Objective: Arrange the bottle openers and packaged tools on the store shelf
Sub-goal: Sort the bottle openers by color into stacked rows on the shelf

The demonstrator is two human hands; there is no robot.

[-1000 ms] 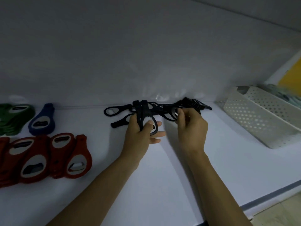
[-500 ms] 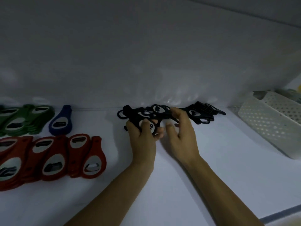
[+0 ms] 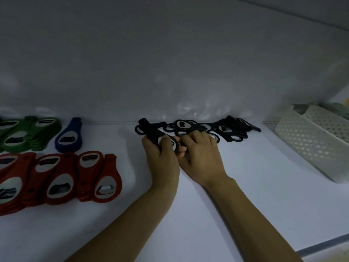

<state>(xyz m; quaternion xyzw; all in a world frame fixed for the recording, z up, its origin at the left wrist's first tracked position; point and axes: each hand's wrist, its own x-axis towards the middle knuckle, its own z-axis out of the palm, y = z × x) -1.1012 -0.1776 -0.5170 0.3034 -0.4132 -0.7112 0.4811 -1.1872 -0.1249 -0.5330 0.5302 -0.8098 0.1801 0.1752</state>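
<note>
Head view: black bottle openers (image 3: 222, 127) lie in a loose, overlapping heap at the back of the shelf (image 3: 245, 176), close to the rear wall. Red openers (image 3: 62, 176), green openers (image 3: 24, 133) & one blue opener (image 3: 69, 137) sit in rows off to the left, w/ a white basket (image 3: 311, 140) to the right.

Handling, as a guess: each opener looks light, flat & stiff, a plastic body w/ a shiny metal insert. Not fragile, but smooth, so a fanned stack prob. slides apart. Best hold is across the wide round head, thumb on top & fingers under, or squeeze a stack by its edges.

Left hand (image 3: 162, 157) grips the held opener (image 3: 151, 131) that way: thumb over the head, fingers curled beneath, handle pointing up-left toward the wall. Right hand (image 3: 202, 156) is palm down just beside it, fingers bent onto the heap. Its tips are buried among the openers, so can't tell if it pinches one or only presses.
</note>
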